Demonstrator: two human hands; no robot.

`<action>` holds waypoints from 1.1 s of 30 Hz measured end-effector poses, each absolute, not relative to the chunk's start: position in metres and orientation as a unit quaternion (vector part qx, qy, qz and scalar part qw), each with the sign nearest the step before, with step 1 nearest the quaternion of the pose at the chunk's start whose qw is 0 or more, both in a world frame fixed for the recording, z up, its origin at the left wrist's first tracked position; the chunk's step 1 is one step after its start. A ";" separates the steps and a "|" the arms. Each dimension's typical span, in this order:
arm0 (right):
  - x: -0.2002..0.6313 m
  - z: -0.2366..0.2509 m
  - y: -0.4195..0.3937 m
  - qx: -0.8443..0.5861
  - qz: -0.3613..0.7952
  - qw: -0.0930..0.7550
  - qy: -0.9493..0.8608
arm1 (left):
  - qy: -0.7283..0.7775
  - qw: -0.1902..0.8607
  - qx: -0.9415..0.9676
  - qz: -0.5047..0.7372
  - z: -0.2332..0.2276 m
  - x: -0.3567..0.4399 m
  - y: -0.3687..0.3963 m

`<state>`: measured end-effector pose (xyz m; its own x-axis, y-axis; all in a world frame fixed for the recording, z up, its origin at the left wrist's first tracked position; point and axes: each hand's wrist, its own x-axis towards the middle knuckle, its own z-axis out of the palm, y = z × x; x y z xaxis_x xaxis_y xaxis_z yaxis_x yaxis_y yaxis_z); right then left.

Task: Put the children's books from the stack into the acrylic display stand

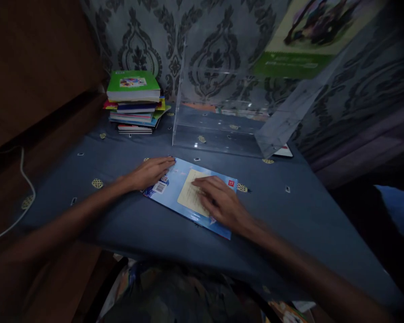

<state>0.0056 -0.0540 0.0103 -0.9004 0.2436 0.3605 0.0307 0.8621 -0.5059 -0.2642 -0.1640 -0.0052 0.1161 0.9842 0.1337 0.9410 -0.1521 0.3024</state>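
Observation:
A thin light-blue book [178, 186] with a pale yellow panel and a barcode lies flat on the blue patterned tablecloth [289, 211], turned at an angle. My left hand [148, 172] rests on the cloth against the book's left corner, fingers stretched out over its edge. Flat on the cover lies my right hand [222, 202], its fingers spread across the yellow panel. Neither hand grips anything.
A stack of several colourful books [134, 101], green on top, stands at the back left. A clear acrylic stand [218, 121] sits behind the blue book, by the patterned wall. A white cable [23, 179] hangs at the left, over brown wood.

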 end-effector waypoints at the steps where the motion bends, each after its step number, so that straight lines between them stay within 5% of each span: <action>1: -0.008 0.011 -0.061 -0.027 0.262 0.184 -0.947 | 0.644 0.079 0.742 0.167 -0.007 -0.271 -0.160; 7: -0.071 0.005 -0.088 0.136 0.243 0.061 -0.959 | 0.610 0.127 0.732 0.275 -0.013 -0.286 -0.152; 16: -0.085 -0.007 -0.050 0.068 0.242 0.076 -0.965 | 0.594 0.202 0.696 0.350 -0.012 -0.285 -0.155; 33: 0.022 -0.025 -0.012 -0.155 0.231 0.186 -0.943 | 0.647 -0.001 0.760 0.057 0.007 -0.258 -0.151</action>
